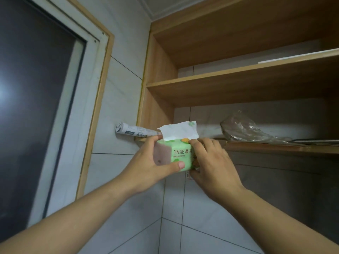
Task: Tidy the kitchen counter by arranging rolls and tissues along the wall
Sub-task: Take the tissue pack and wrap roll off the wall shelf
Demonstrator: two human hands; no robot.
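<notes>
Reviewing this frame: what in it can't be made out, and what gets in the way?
All in the head view:
- roll: its right end is hidden behind the tissue pack and left hand, and its print is too blurred to read.
- Tissue pack's right side: covered by the right hand.
- plastic bag: crumpled and dim, so its contents are unclear.
- metal item: cut off by the right edge.
- Counter: out of frame.
</notes>
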